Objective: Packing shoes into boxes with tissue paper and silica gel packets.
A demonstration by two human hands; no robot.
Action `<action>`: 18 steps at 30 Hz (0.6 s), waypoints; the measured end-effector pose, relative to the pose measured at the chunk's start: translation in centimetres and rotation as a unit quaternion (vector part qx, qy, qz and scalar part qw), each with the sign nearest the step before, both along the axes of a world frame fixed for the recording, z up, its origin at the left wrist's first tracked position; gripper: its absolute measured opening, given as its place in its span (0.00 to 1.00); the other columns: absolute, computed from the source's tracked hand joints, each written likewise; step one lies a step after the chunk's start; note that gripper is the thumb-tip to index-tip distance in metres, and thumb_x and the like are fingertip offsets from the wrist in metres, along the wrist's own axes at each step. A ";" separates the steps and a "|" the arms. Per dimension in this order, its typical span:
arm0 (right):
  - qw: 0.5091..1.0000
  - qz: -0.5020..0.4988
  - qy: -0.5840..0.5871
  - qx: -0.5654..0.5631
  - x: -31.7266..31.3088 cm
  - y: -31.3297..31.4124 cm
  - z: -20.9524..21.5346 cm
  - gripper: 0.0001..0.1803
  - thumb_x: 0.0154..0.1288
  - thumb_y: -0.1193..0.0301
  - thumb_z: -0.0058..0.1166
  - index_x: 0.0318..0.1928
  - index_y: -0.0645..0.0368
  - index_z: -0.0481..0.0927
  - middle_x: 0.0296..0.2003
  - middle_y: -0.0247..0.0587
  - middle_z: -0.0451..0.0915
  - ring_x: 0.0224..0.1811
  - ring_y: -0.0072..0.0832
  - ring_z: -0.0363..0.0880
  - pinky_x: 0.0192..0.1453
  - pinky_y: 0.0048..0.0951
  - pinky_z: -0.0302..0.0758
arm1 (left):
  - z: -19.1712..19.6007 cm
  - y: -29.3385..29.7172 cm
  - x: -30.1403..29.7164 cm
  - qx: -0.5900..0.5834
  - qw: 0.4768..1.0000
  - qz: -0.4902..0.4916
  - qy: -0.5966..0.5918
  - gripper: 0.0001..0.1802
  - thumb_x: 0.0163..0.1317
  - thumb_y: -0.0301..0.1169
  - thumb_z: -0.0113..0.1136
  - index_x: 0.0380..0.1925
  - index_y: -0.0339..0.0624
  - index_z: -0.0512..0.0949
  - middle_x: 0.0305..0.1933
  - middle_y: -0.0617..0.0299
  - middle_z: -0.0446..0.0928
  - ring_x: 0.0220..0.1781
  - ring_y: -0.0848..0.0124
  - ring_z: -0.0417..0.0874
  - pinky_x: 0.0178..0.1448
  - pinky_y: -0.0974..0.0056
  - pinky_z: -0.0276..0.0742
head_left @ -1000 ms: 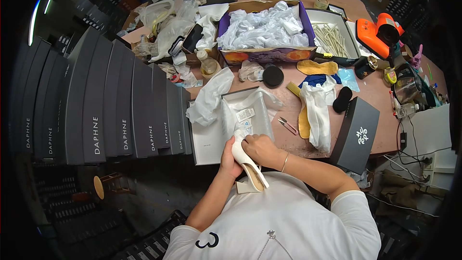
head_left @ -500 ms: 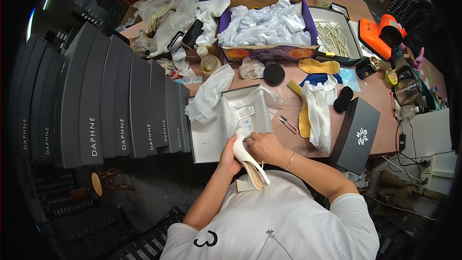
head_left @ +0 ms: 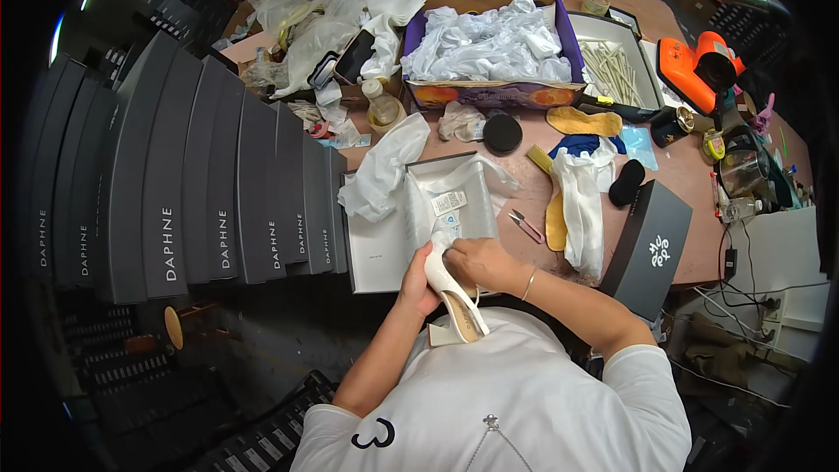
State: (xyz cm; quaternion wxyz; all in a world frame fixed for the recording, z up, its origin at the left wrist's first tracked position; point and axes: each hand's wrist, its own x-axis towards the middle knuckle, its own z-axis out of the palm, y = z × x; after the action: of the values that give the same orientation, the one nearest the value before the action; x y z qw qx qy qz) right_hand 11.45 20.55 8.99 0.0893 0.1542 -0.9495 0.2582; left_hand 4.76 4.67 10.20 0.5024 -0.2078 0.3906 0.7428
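A white high-heeled shoe (head_left: pixel 457 304) is held over the near table edge, toe toward the table and block heel toward my chest. My left hand (head_left: pixel 418 284) grips its side. My right hand (head_left: pixel 479 262) is closed over the toe end, where white stuffing paper shows. Just beyond the hands lies an open white shoe box (head_left: pixel 380 245) with tissue paper (head_left: pixel 454 197) and small paper tags inside.
A row of several dark grey shoe boxes (head_left: pixel 218 183) stands on the left. A dark box lid (head_left: pixel 651 245) leans at right. A purple box of white paper (head_left: pixel 494 39), a tray of sticks (head_left: pixel 616 70), an orange tool (head_left: pixel 699 70), insoles and bottles crowd the brown table (head_left: pixel 682 210).
The shoe has shifted slightly in my hands and my right hand has worked at its toe; both hands stay at the near edge of the box.
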 end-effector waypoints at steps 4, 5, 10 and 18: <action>0.997 -0.044 0.032 -0.053 1.0 1.1 1.4 0.12 0.54 0.68 0.55 0.40 0.55 0.77 0.38 0.34 0.77 0.38 0.29 0.78 0.39 0.32 0.76 | -1.5 -0.8 -0.5 0.055 0.998 -0.006 -0.022 0.28 0.70 0.48 0.40 0.61 0.39 0.65 0.57 0.51 0.73 0.59 0.58 0.75 0.64 0.51 0.70; 0.997 -0.025 0.049 -0.045 0.8 1.2 1.1 0.13 0.54 0.67 0.55 0.42 0.54 0.77 0.39 0.32 0.77 0.39 0.29 0.77 0.41 0.31 0.76 | -1.3 -0.8 -0.6 0.068 0.997 -0.021 -0.030 0.28 0.70 0.48 0.40 0.61 0.39 0.65 0.57 0.51 0.73 0.60 0.59 0.74 0.64 0.52 0.70; 0.993 0.078 0.071 0.051 0.3 1.0 1.5 0.14 0.56 0.65 0.53 0.44 0.52 0.77 0.41 0.28 0.77 0.42 0.26 0.74 0.44 0.29 0.70 | -1.2 -0.7 0.2 0.055 0.997 -0.015 -0.054 0.28 0.70 0.48 0.37 0.59 0.38 0.66 0.55 0.51 0.74 0.55 0.57 0.78 0.59 0.51 0.75; 0.981 0.059 0.100 0.153 1.2 -0.7 1.7 0.13 0.56 0.60 0.53 0.38 0.53 0.76 0.36 0.30 0.76 0.35 0.26 0.73 0.40 0.29 0.66 | -1.5 -1.1 0.8 0.026 0.996 -0.035 -0.078 0.27 0.71 0.47 0.38 0.58 0.38 0.68 0.53 0.50 0.75 0.54 0.57 0.79 0.59 0.51 0.76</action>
State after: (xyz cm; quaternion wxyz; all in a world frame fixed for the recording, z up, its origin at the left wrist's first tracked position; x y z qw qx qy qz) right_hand 12.67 19.84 10.69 0.1437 0.2469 -0.9533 0.0975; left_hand 5.60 3.53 8.68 0.5621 -0.2381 0.3378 0.7164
